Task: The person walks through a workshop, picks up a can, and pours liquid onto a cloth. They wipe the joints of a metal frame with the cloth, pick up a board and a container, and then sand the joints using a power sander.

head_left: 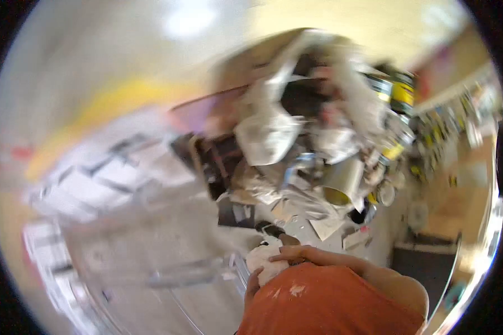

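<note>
A white lump (262, 261), too blurred to identify, lies at the bottom centre of the frame, just beyond the orange top (330, 301), directly under the fingers of the right hand (292, 254). Those fingers are slightly parted and curl over its right side, holding it. The left hand (252, 282) touches its lower left edge; the top partly hides that hand, so how far its fingers close I cannot tell. Farther up, right of centre, a tin (343, 181) and a white bag (268, 142) sit among a cluttered pile.
</note>
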A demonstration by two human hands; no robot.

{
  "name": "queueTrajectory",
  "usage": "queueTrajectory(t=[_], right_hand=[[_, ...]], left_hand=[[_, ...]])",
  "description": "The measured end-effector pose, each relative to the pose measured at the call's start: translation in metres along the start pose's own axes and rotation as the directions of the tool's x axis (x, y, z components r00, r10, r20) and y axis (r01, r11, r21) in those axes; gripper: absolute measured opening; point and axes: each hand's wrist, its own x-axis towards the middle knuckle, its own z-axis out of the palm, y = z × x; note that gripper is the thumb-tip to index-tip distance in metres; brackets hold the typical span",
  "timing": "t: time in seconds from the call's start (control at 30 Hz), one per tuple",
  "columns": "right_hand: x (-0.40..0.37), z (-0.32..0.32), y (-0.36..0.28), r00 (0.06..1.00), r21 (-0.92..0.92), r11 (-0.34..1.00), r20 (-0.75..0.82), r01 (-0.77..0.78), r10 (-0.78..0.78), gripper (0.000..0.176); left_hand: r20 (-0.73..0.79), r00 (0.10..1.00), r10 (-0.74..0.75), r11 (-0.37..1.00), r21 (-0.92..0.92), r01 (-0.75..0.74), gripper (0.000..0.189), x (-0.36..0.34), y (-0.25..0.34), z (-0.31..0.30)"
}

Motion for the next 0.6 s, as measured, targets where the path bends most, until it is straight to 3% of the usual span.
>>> queueTrajectory(t=[0.07,0.1,0.13,0.2,0.27,0.3,0.33,0.37,0.4,0.47,0.5,0.53,0.57,0.6], right_hand=[[-0.035,0.009,0.024,0.978,0.023,0.990,-0.152,-0.140,0.142,0.082],[-0.048,0.018,0.041,0.935,0.013,0.998,-0.352,0.063,-0.055,0.080],[-0.061,0.025,0.058,0.815,-0.054,0.969,-0.530,0.242,-0.233,0.079],[-0.103,0.054,0.065,0.651,0.158,0.945,-0.756,0.285,-0.070,0.067],[-0.092,0.091,0.147,0.534,0.302,0.820,-0.846,0.487,-0.005,0.059],[-0.098,0.117,0.175,0.483,0.320,0.798,-0.875,0.510,0.042,0.059],[-0.101,0.143,0.197,0.523,0.518,0.593,-0.832,0.616,0.184,0.053],[-0.103,0.168,0.210,0.588,0.651,0.324,-0.759,0.686,0.281,0.048],[-0.133,0.189,0.198,0.564,0.637,0.283,-0.769,0.717,0.301,0.048],[-0.199,0.229,0.184,0.276,0.564,0.643,-0.822,0.517,0.498,0.041],[-0.186,0.243,0.213,0.170,0.429,0.462,-0.848,0.776,0.502,0.039],[-0.168,0.256,0.246,0.058,0.221,0.250,-0.845,0.943,0.531,0.038],[-0.185,0.266,0.248,0.144,0.213,0.035,-0.765,0.976,0.627,0.036],[-0.202,0.272,0.253,0.168,0.072,-0.174,-0.755,0.982,0.634,0.036]], left_hand=[[-0.036,0.999,-0.034,0.906,0.422,0.046,0.058,0.008,0.008,0.025],[-0.080,0.996,0.026,0.711,0.702,0.038,0.059,0.022,0.017,0.046],[-0.089,0.990,0.114,0.443,0.896,0.029,0.059,0.033,0.019,0.071],[0.277,0.961,0.025,0.444,0.858,-0.259,0.059,0.030,0.010,0.105],[0.353,0.932,-0.083,0.125,0.931,-0.342,0.061,0.070,-0.013,0.109],[0.313,0.939,-0.141,0.086,0.949,-0.304,0.055,0.062,-0.027,0.132],[0.272,0.942,-0.199,0.042,0.962,-0.269,0.050,0.050,-0.042,0.158],[0.150,0.936,-0.318,-0.151,0.967,-0.207,0.056,0.104,-0.052,0.144],[0.133,0.924,-0.358,-0.245,0.942,-0.230,0.052,0.087,-0.072,0.163],[0.098,0.895,-0.435,-0.415,0.861,-0.296,0.044,0.049,-0.113,0.204],[0.179,0.797,-0.576,-0.134,0.942,-0.309,0.041,0.074,-0.135,0.191],[0.175,0.749,-0.639,0.105,0.984,-0.140,0.037,0.090,-0.156,0.192],[0.170,0.695,-0.698,0.305,0.949,0.075,0.033,0.104,-0.178,0.192],[0.149,0.687,-0.711,0.278,0.957,0.080,0.033,0.105,-0.204,0.203]])
